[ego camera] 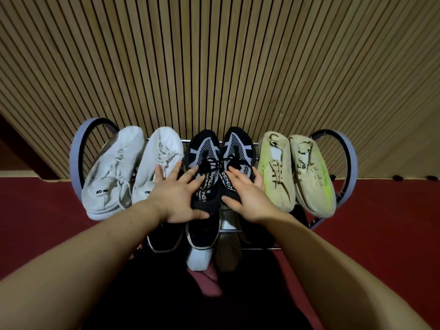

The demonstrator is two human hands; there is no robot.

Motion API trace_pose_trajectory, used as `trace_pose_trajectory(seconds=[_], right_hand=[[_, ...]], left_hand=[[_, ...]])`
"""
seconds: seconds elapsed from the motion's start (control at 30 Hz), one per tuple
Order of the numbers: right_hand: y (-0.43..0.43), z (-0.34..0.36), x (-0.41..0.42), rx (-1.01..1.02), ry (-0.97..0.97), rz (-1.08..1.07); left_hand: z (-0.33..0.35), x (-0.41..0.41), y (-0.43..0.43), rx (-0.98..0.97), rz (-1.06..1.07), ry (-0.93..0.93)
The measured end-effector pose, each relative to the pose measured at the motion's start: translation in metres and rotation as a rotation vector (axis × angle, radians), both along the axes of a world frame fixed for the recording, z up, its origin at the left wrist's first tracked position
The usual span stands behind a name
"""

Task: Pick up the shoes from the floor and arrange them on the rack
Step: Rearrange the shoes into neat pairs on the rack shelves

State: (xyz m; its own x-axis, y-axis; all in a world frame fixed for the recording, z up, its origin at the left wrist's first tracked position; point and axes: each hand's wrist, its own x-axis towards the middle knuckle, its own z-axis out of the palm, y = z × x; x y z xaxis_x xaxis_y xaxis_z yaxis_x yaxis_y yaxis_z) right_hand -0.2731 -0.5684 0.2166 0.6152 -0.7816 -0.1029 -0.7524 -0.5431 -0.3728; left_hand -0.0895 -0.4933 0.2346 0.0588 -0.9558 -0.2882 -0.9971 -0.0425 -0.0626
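On the top tier of the rack (75, 151), an outer white sneaker (110, 175) and an inner white sneaker (159, 160) lay side by side just left of the left hand (177, 195). That hand was released, its fingers spread flat. They reached the inner white sneaker's laces and the side of the left black sneaker (202, 148), and the thumb lay along that shoe's heel. Touching it, the right black sneaker (238, 148) sat under the right hand (248, 195), also released, with straight fingers resting on its upper. Just right of that hand stood a beige shoe with a lime stripe (276, 172) and a second beige shoe (312, 172). All six pointed toes-first at the slatted wooden wall (214, 55). Below the hands, on a lower tier, a dark shoe with a white sole (202, 234) sat beside a brown shoe (228, 251). The red floor (35, 210) spread to both sides.
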Motion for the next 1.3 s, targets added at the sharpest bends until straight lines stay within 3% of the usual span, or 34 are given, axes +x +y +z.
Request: trace_pose_trajectory(seconds=[0.23,0.4,0.53,0.67,0.87,1.03,1.3], right_hand=[[0.010,-0.001,0.006,0.087,-0.076,-0.035],[0.007,0.005,0.005,0.149,0.041,-0.036],[0.006,0.017,-0.001,0.161,0.158,-0.061],[0.003,0.021,-0.032,0.009,0.177,-0.267],[-0.009,0.013,-0.094,0.070,0.194,-0.726],[-0.016,0.005,-0.097,0.164,0.050,-0.816],[-0.022,0.005,-0.108,0.145,0.120,-0.842]], left_hand=[[0.000,0.005,0.008,-0.024,0.021,0.128],[0.004,-0.001,0.001,0.080,0.013,0.048],[0.014,-0.005,-0.010,0.081,0.133,0.224],[0.011,-0.034,-0.023,-0.144,0.170,0.323],[-0.004,-0.047,-0.041,-0.091,-0.025,0.231],[-0.011,-0.049,-0.039,-0.145,0.008,0.220],[-0.011,-0.050,-0.038,-0.161,0.030,0.250]])
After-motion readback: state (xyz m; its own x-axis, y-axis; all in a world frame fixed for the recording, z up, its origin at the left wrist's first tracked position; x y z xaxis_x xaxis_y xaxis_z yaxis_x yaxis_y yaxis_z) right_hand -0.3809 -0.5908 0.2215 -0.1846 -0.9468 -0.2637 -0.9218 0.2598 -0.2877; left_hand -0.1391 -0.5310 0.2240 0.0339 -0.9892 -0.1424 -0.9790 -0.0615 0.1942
